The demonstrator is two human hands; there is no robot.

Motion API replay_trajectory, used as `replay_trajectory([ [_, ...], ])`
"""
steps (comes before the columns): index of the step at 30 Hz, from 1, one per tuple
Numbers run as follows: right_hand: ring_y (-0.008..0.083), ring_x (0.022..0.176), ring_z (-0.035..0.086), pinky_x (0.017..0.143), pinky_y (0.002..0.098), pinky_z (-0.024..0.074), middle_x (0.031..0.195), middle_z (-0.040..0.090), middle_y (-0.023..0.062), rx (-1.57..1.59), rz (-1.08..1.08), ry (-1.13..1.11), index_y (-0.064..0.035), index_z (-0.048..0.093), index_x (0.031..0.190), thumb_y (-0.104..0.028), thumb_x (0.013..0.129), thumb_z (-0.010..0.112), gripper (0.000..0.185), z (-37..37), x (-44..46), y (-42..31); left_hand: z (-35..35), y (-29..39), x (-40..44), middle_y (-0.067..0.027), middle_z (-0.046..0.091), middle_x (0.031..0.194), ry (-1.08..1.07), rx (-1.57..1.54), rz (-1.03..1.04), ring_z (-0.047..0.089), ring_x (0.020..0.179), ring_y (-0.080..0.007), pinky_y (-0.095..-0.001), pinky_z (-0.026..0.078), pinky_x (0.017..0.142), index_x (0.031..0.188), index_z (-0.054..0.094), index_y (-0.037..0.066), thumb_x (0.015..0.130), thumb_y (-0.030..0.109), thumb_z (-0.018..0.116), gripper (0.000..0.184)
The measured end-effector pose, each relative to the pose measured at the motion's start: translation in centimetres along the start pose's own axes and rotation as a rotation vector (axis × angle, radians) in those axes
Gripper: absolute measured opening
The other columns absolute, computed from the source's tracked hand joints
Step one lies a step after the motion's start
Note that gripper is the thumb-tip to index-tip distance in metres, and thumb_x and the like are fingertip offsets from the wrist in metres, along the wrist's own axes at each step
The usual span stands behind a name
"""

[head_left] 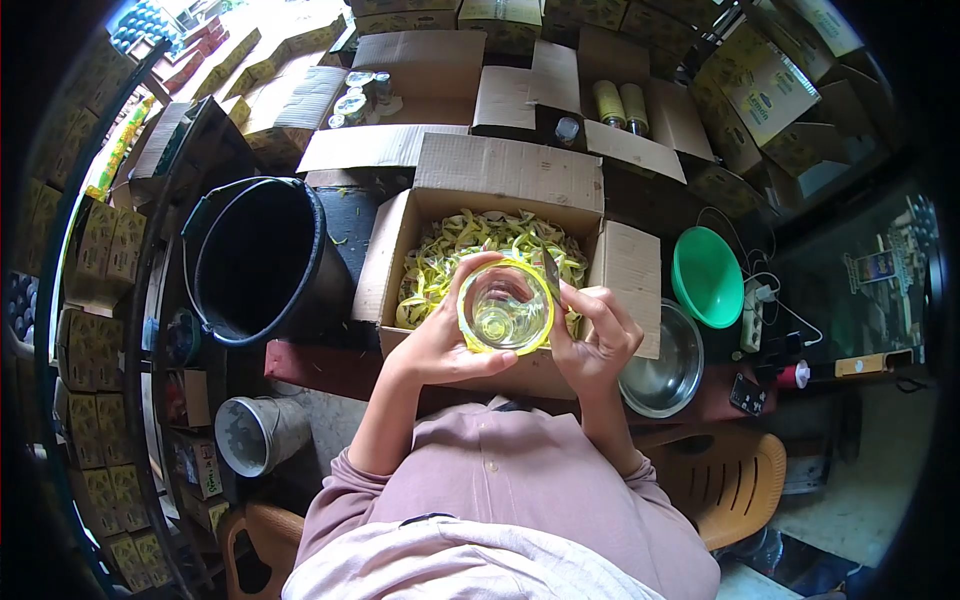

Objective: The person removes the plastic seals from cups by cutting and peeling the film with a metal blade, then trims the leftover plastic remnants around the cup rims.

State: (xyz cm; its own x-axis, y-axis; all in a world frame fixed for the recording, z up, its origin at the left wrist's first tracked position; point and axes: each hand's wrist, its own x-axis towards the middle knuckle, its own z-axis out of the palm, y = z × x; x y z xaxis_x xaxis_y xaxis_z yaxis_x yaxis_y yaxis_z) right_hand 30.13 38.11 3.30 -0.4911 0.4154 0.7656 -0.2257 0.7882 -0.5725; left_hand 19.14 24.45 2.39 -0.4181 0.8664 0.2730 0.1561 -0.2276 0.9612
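My left hand point(447, 335) is wrapped round a clear cup point(505, 312) with a yellow-green edge, its open mouth facing up toward me. In my right hand point(598, 332) is a small knife point(551, 272), its thin dark blade pointing away along the cup's right side. Whether the blade touches the cup I cannot tell. Just beyond both hands stands an open cardboard box point(508, 165), filled with curled yellow-green and white strips point(490, 235). The knife's handle is hidden in my fingers.
A black bucket point(318, 270) stands left of the box, a grey bucket point(242, 440) lower left. On the right are a green bowl point(707, 278), a metal bowl point(662, 365), a phone point(747, 393) and a power strip point(754, 318). Behind, open cartons point(380, 145) hold jars and yellow-green containers point(620, 105).
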Motion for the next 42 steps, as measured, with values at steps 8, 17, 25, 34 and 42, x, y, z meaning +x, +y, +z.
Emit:
replay_trajectory([
  [8,0.0149,0.057,0.059,0.052,0.0258,0.0477,0.066,0.059,0.0053,-0.028,0.020,0.040,-0.0068,0.067,0.087,0.006,0.062,0.067,0.029,0.4,-0.2,-0.2,1.6,-1.0,0.6,-0.0095,0.048,0.108,0.156,0.021,0.137,0.051,0.103,-0.0175,-0.0307,0.041,0.090,0.125,0.022,0.003,0.059,0.010,0.079,0.088],
  [17,0.0144,0.056,0.058,0.052,0.0251,0.0475,0.066,0.059,0.0054,-0.018,0.017,0.039,-0.0058,0.066,0.087,0.006,0.064,0.069,0.026,0.5,-1.1,-0.7,1.7,-2.3,0.5,-0.0095,0.048,0.107,0.274,-0.023,0.142,0.050,0.104,-0.0184,-0.0319,0.043,0.089,0.116,0.027,0.006,0.059,0.003,0.077,0.075],
  [25,0.0151,0.056,0.057,0.053,0.0258,0.0473,0.066,0.058,0.0053,-0.050,0.031,0.032,-0.0058,0.066,0.087,0.006,0.063,0.068,0.028,0.2,-1.0,-0.7,1.2,-1.8,0.0,-0.0090,0.046,0.108,0.156,0.279,0.146,0.051,0.101,-0.0175,-0.0295,0.043,0.088,0.119,0.029,0.003,0.058,0.008,0.079,0.079],
  [34,0.0150,0.059,0.060,0.054,0.0249,0.0478,0.066,0.060,0.0064,0.036,0.101,-0.007,-0.0062,0.067,0.087,0.006,0.063,0.068,0.028,-0.1,-1.0,0.0,0.8,-1.7,0.2,-0.0087,0.046,0.107,0.149,0.258,0.152,0.053,0.099,-0.0180,-0.0298,0.043,0.087,0.119,0.032,0.003,0.058,0.009,0.080,0.077],
  [42,0.0154,0.057,0.059,0.054,0.0250,0.0469,0.066,0.059,0.0070,0.024,0.094,-0.032,-0.0041,0.066,0.088,0.007,0.064,0.067,0.026,-0.4,-1.0,0.3,1.0,-1.7,0.0,-0.0094,0.046,0.110,0.008,0.165,0.084,0.050,0.104,-0.0171,-0.0298,0.043,0.087,0.119,0.032,0.003,0.060,0.011,0.079,0.076],
])
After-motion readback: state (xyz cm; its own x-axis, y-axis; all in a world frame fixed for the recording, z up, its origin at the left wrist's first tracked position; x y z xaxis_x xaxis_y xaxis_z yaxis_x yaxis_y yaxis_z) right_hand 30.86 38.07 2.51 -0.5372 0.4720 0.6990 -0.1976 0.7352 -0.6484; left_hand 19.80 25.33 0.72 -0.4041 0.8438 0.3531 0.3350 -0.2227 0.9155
